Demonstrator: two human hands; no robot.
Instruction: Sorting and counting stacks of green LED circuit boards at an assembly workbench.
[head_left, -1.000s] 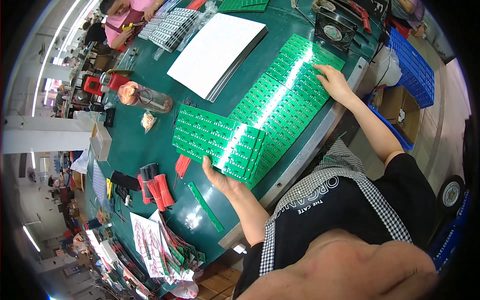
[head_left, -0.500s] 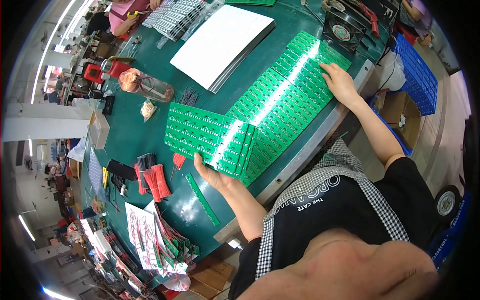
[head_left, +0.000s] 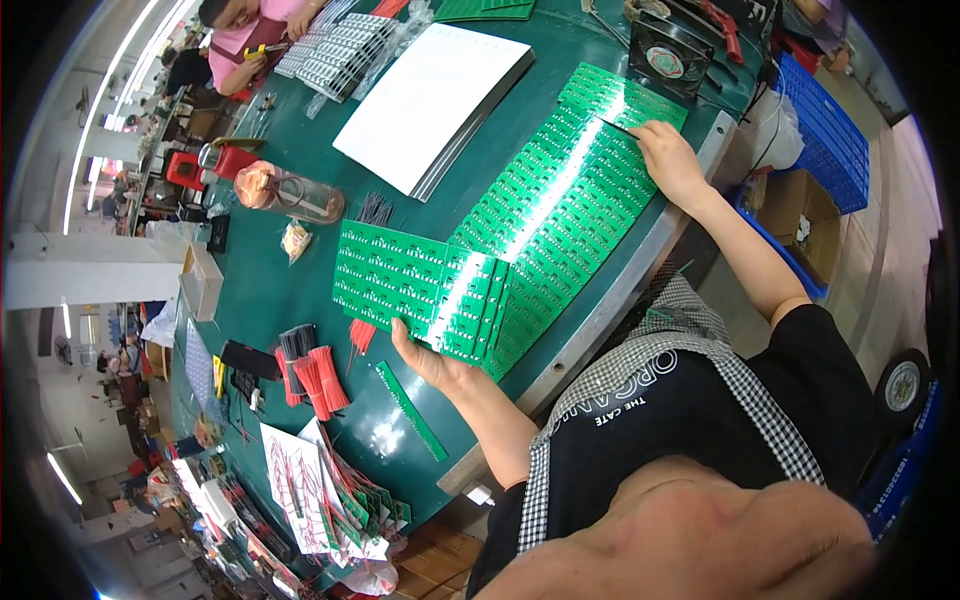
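Note:
My left hand (head_left: 437, 368) is closed on the near edge of a small stack of green circuit board panels (head_left: 392, 270), with the thumb on top and the other fingers hidden beneath. The stack overlaps the lower end of a long row of overlapping green circuit boards (head_left: 560, 190) lying along the table's edge. At the upper part of that row, my right hand (head_left: 672, 165) pinches the far corner of one circuit board panel. A thin dark gap shows along that panel's edge by the fingertips. A narrow green board strip (head_left: 411, 411) lies left of my left forearm.
Beyond the boards is a thick white stack (head_left: 435, 105). A bottle (head_left: 290, 193), bundles of red and black wires (head_left: 318, 380) and wired boards (head_left: 335, 500) lie to the left. A fan (head_left: 668, 58) stands at the far right; another person (head_left: 250, 45) works across the table.
My right hand's fingers have gone from resting on the boards to pinching one panel, whose far edge now stands slightly raised. My left hand keeps its stack. The whole view has shifted slightly.

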